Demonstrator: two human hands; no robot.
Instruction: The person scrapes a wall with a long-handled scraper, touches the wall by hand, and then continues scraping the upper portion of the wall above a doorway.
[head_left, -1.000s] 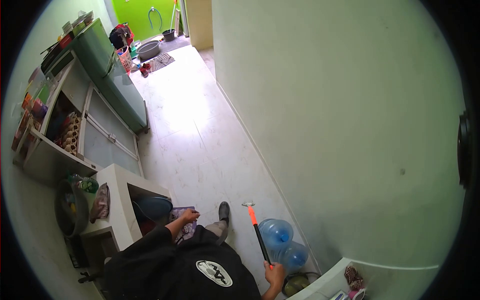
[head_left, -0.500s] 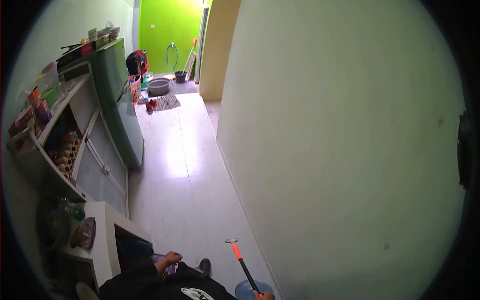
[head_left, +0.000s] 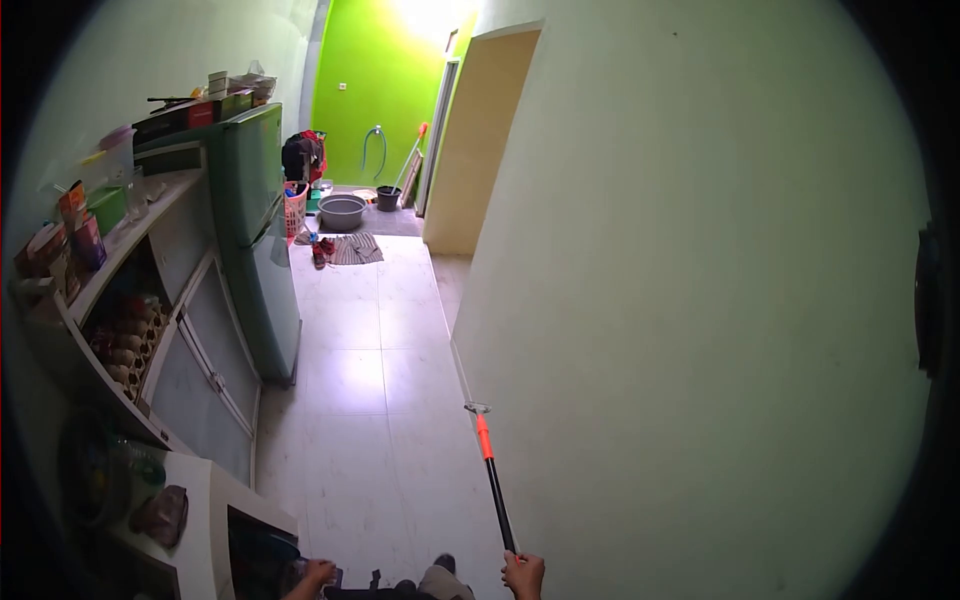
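Note:
My right hand (head_left: 524, 574) grips the lower end of a long pole (head_left: 491, 480), black with an orange section and a small metal fitting at its far tip. The pole points forward along the base of the pale wall (head_left: 680, 300) on my right. My left hand (head_left: 316, 574) shows at the bottom edge, low beside a white cabinet (head_left: 215, 520), its fingers curled; whether it holds anything is hidden. My knee and a dark shoe (head_left: 445, 565) lie between the hands.
A green refrigerator (head_left: 262, 230) and a white shelf unit (head_left: 150, 320) with jars and egg trays line the left side. The tiled corridor (head_left: 370, 400) runs ahead to a grey basin (head_left: 342, 211), bucket (head_left: 388, 197) and mat (head_left: 350, 248) before a bright green wall.
The view has tilted up from my body and the blue water bottles to the corridor ahead. The pole tip has swung forward, closer to the right wall. My hands have dropped to the frame's bottom.

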